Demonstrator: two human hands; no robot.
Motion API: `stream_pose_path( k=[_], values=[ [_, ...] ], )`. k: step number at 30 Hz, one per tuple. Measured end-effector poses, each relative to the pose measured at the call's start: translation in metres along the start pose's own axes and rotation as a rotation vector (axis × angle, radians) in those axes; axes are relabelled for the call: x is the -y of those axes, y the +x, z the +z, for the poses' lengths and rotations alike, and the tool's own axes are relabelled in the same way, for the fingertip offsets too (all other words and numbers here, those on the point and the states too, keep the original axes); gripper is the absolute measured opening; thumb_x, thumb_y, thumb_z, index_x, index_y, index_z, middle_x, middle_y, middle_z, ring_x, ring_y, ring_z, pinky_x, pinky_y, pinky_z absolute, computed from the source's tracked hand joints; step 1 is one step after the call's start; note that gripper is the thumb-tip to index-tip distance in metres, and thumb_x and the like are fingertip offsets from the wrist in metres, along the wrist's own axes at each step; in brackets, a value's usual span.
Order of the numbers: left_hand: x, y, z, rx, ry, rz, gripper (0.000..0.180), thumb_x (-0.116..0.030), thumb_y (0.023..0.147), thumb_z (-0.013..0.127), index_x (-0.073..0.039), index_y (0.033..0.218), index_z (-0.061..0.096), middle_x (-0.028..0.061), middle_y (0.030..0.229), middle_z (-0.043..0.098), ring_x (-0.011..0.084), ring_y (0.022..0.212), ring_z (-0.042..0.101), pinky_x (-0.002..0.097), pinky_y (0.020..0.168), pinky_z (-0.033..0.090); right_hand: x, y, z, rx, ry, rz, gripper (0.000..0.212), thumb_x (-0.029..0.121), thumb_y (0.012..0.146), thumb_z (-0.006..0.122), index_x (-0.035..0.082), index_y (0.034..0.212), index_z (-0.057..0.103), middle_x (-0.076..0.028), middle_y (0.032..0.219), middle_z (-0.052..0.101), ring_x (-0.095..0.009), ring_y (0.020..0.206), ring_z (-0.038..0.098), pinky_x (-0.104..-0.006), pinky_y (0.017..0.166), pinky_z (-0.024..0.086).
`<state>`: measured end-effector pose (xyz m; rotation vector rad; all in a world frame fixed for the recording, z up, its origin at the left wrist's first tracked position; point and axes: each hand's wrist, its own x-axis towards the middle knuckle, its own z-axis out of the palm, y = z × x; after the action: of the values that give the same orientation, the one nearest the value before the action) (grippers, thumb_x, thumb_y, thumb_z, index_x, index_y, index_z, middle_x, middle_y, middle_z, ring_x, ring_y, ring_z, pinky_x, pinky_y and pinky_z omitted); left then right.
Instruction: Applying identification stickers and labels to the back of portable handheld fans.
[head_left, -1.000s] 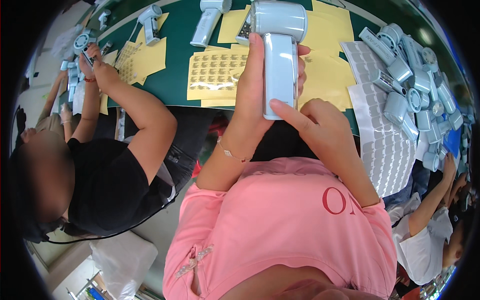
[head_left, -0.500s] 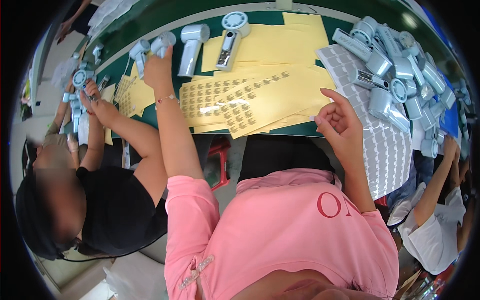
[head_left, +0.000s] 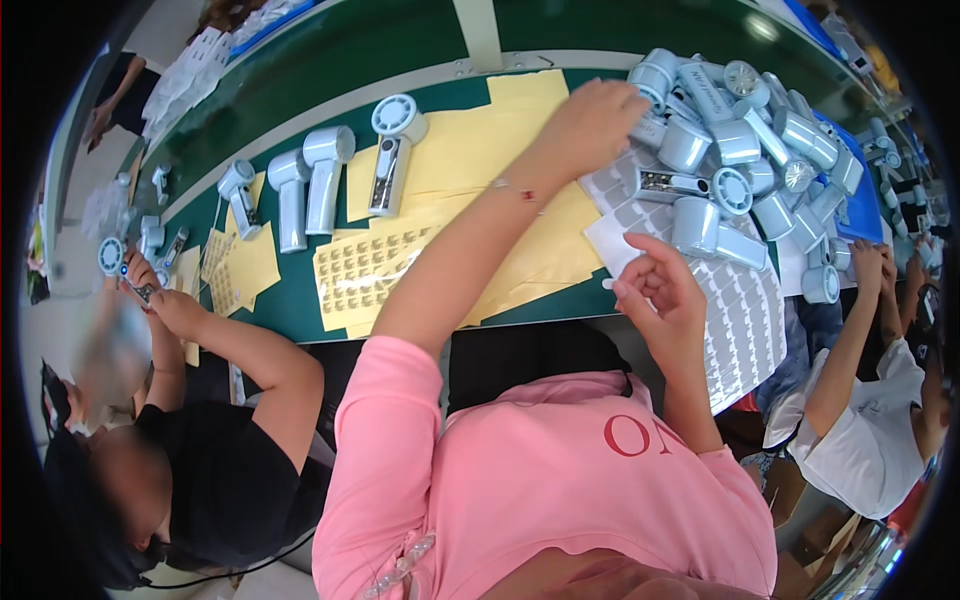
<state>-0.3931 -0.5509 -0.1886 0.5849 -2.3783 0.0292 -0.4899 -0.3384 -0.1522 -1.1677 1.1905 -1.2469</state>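
My left hand [head_left: 590,125] stretches across the table, its bent fingers over a light-blue handheld fan [head_left: 648,128] at the near left edge of a pile of such fans [head_left: 740,140]. Its fingertips are partly hidden. Close to the table's front edge, my right hand [head_left: 662,290] has its fingers curled and its index finger raised. A small white piece [head_left: 608,284] shows at its thumb tip. Several fans lie in a row at left, among them one face up [head_left: 395,150] and one face down [head_left: 325,180].
Yellow sheets with small printed marks [head_left: 370,270] spread over the green table [head_left: 285,305]. A grey-and-white sticker sheet [head_left: 745,335] hangs over the front edge. Beside me at left, a person in black [head_left: 240,450] handles a fan; at right another person reaches toward a blue tray [head_left: 860,215].
My left hand has left a fan in the row at left and crossed to the pile at right. My right hand keeps its pose. The whole view has shifted.
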Motion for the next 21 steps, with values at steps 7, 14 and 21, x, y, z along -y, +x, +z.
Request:
stream_pose_path(
  k=[7,14,21],
  values=[
    [-0.005,0.004,0.009,0.025,0.133,0.008,0.042,-0.015,0.066,0.069,-0.007,0.104,0.052,0.0126,0.105,0.052,0.0267,0.097,0.051,0.0393,0.086,0.039,0.000,-0.014,-0.036,-0.215,-0.006,0.006,0.040,-0.009,0.077,0.057,0.000,0.116,0.049,-0.003,0.079,0.053,-0.007,0.067,0.051,-0.0189,0.058,0.044],
    [-0.042,-0.049,-0.088,-0.119,-0.958,-0.851,0.041,-0.035,0.091,0.044,-0.002,0.115,0.050,0.0136,0.107,0.056,0.0222,0.094,0.057,0.0361,0.081,0.043,0.002,0.003,-0.020,-0.100,0.068,0.005,0.038,-0.008,0.078,0.057,-0.001,0.114,0.049,-0.003,0.079,0.052,-0.008,0.062,0.051,-0.0187,0.055,0.042],
    [-0.049,-0.117,-0.102,-0.635,-2.117,-0.962,0.052,-0.039,0.095,0.028,0.004,0.120,0.041,0.0120,0.103,0.055,0.0184,0.085,0.055,0.0308,0.075,0.046,-0.025,0.055,0.044,0.017,0.131,0.025,0.032,-0.003,0.079,0.058,-0.002,0.110,0.052,-0.004,0.079,0.053,-0.008,0.063,0.051,-0.0192,0.055,0.041]
  ],
)
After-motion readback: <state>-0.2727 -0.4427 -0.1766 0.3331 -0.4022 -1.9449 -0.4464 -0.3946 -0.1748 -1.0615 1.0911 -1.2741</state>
